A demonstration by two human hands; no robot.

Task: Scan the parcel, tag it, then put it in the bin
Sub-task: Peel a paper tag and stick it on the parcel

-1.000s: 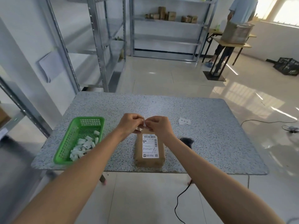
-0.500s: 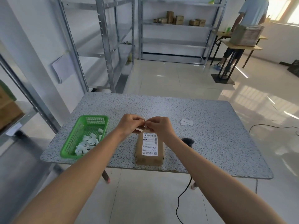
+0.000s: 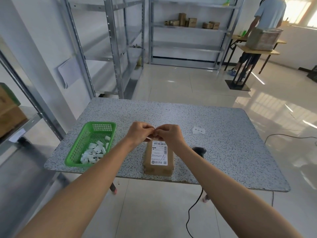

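A brown parcel with a white shipping label lies near the front edge of the speckled table. Just above its far end, my left hand and my right hand meet fingertip to fingertip, both pinched on a small white tag that is mostly hidden by the fingers. A black handheld scanner lies on the table right of the parcel, partly behind my right forearm, its cable hanging to the floor.
A green basket holding several white tags sits at the table's front left. A loose white tag sheet lies to the right. Metal shelving stands left and behind. A person stands at a wooden table far right.
The hands stay pinched together over the parcel with only slight finger motion. The view has shifted, so the table sits a little further right in frame.
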